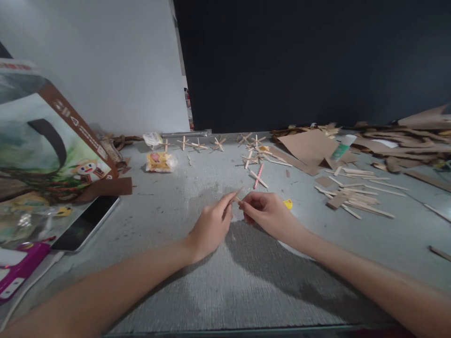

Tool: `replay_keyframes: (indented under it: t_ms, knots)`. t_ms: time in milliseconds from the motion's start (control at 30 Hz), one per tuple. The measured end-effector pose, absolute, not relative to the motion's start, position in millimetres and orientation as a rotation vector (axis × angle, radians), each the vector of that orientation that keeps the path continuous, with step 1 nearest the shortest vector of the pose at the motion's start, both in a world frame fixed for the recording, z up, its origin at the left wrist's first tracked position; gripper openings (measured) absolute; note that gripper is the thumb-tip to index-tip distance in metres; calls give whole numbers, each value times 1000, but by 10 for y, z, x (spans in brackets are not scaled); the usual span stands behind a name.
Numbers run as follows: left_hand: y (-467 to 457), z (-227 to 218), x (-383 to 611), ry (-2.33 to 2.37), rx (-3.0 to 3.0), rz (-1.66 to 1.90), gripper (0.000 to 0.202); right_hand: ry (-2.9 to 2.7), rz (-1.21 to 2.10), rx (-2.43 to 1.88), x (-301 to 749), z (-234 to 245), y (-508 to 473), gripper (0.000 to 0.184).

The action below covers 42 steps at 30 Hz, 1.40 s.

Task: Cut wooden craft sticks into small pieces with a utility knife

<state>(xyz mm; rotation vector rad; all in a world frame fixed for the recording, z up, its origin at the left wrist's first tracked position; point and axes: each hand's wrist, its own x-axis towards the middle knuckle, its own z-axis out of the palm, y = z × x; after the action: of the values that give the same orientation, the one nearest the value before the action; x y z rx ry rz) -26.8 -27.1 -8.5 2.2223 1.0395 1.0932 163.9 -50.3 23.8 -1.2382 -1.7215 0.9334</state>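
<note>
Down at the near end, both forearms reach in over the grey table [169,300], a purple gadget [30,265] and a dark-screened phone [88,223] off by the left one. And here are the hands, close together mid-table! The left hand [211,228] has its thumb and forefinger pinching a small stick piece [240,191]; the right hand [266,213] meets it from the other side, thumb and forefinger pressed on it too, the other fingers curled under. The piece sits right between the two hands, just above the tabletop: pale wood, slender, one narrow tip slanting up past the left fingertips, another bit running across toward the right thumb. How the bits join, I can't tell; fingers hide it.

Just beyond the right hand, a yellow scrap [288,204] peeks out. Over to the right, loose sticks [362,202] lie in a jumble. Farther on, a cross [259,180] with one pink-striped arm, then a yellow packet [159,162] on the left, then a row of little wooden stars [219,144]. Brown cardboard [303,145] and a green-and-white tube [343,147] lie right of those, the dark panel [310,61] rising behind.
</note>
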Motion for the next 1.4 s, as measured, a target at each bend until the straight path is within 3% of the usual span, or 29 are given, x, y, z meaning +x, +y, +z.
replay_keyframes:
  t_ms: [1400]
  knots:
    - [-240, -191, -302, 903, 2404, 1122, 46, -1730, 1033, -1208, 1657, 279, -516, 31]
